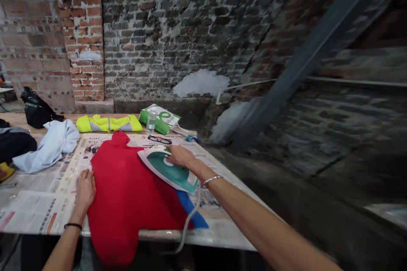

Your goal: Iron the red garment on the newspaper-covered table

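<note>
A red garment (122, 194) lies spread on the newspaper-covered table, its lower part hanging over the front edge. My right hand (179, 156) is closed round the handle of a teal and white clothes iron (170, 170). The iron is tilted over the right side of the red fabric; whether its sole touches the cloth I cannot tell. From its heel a pale cord (190, 218) drops past the table edge. A blue piece of fabric (195, 216) shows from under the red one. My left hand (85, 188) rests at the garment's left edge, fingers extended and slightly bent.
Newspaper sheets (41, 209) cover the table. Along the back are a black bag (34, 108), a folded yellow high-visibility vest (108, 123), a clear cup (151, 122), a green and white bag (162, 120) and glasses (159, 139). Light-blue cloth (49, 144) lies left. A slanted beam (305, 63) stands right.
</note>
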`<state>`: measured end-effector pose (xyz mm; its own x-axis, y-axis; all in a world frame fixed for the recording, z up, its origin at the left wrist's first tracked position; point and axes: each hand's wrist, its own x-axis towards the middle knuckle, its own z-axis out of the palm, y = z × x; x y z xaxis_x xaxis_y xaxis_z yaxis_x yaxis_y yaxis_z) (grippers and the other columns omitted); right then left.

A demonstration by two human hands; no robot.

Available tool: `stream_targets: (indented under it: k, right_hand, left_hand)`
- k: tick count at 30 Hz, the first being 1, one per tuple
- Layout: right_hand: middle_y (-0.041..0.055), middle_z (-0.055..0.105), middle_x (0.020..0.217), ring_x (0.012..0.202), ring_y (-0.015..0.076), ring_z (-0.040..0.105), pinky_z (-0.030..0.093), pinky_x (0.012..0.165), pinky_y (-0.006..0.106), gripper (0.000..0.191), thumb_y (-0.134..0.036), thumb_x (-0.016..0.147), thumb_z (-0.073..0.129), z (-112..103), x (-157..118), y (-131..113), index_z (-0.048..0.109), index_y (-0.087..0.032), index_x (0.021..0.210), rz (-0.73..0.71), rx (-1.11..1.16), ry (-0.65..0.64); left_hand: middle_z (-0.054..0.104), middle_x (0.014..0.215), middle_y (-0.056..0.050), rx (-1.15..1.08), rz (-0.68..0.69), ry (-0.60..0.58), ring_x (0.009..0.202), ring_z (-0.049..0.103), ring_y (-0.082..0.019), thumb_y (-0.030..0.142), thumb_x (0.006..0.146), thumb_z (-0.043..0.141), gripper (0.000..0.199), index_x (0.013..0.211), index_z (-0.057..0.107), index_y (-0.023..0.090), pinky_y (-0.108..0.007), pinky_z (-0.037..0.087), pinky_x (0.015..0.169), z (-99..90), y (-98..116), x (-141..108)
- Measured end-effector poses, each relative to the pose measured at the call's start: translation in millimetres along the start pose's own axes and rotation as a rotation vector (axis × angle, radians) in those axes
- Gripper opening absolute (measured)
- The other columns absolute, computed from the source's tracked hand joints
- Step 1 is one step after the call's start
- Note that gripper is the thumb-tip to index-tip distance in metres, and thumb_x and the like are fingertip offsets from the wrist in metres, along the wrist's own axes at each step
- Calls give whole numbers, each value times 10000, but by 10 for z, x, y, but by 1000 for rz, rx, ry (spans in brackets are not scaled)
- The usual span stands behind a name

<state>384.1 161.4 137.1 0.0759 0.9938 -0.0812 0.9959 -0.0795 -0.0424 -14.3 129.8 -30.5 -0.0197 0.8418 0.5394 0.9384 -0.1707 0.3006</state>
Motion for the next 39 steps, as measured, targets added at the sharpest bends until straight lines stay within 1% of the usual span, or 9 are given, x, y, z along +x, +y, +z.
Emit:
stream_targets:
  k: [3, 7, 10, 12, 16, 22, 29, 32, 39]
  right_hand:
    - [174, 746, 1312, 1246, 321, 697, 538, 908, 350, 427, -185, 918, 606, -2, -79, 54, 709, -206, 1332, -30, 2, -13]
    - [161, 757, 1294, 1233, 325, 703, 541, 898, 351, 426, -205, 911, 626, -28, -69, 39, 729, -223, 1323, -50, -5, -33]
    - [162, 753, 1304, 1233, 327, 700, 542, 918, 362, 463, -227, 906, 647, -48, 17, -39, 717, -228, 1364, -94, -29, -30]
    - [163, 742, 1329, 1249, 329, 689, 539, 940, 376, 474, -235, 915, 643, -65, 91, -140, 707, -236, 1385, -124, -54, -18]
    - [184, 744, 1313, 1260, 335, 684, 535, 953, 382, 443, -195, 922, 634, -135, 256, -445, 721, -211, 1356, -208, -105, -1]
    - [180, 749, 1307, 1247, 320, 695, 526, 957, 351, 468, -116, 915, 600, -295, 508, -959, 710, -204, 1362, -422, -108, -14]
    - [167, 718, 1375, 1319, 314, 647, 504, 1021, 357, 489, -167, 966, 577, -294, 690, -1387, 643, -203, 1450, -577, -45, 13]
    - [185, 717, 1364, 1298, 309, 659, 512, 997, 343, 447, -171, 983, 559, -216, 780, -1243, 654, -173, 1419, -536, -36, 25]
    - [213, 738, 1292, 1243, 342, 687, 528, 975, 364, 376, -209, 962, 641, -86, 892, -372, 699, -152, 1329, -275, -88, 36]
  left_hand:
    - [704, 1330, -166, 40, -18, -59, 1277, 627, -298, 290, 1018, 406, 401, 1215, 730, 160, -478, 466, 1172, -71, 75, -35]
    - [661, 1426, -182, 159, -54, -276, 1353, 594, -296, 294, 1008, 455, 420, 1325, 685, 144, -470, 442, 1194, -243, 157, 23]
    - [590, 1534, -170, 223, -46, -351, 1448, 508, -366, 289, 937, 571, 423, 1337, 683, 205, -614, 364, 1222, -368, 228, 274]
    - [461, 1658, -152, 256, 17, -399, 1563, 346, -400, 302, 944, 560, 459, 1386, 658, 223, -684, 252, 1256, -396, 306, 506]
    - [494, 1646, -111, 220, 48, -481, 1570, 367, -317, 329, 1012, 456, 486, 1466, 604, 238, -583, 283, 1282, -285, 445, 779]
    - [432, 1677, -155, 209, -31, -446, 1605, 295, -329, 362, 1049, 345, 578, 1574, 473, 156, -608, 295, 1274, -55, 364, 593]
    - [386, 1701, -149, 194, -60, -441, 1610, 281, -331, 393, 1029, 374, 615, 1575, 464, 125, -580, 275, 1292, -26, 295, 643]
    - [398, 1696, -138, 229, -58, -455, 1603, 297, -337, 404, 1022, 398, 622, 1582, 460, 140, -563, 285, 1291, -122, 203, 649]
    - [400, 1697, -96, 285, -47, -462, 1612, 269, -354, 391, 1029, 375, 603, 1588, 466, 186, -645, 239, 1289, -316, -16, 586]
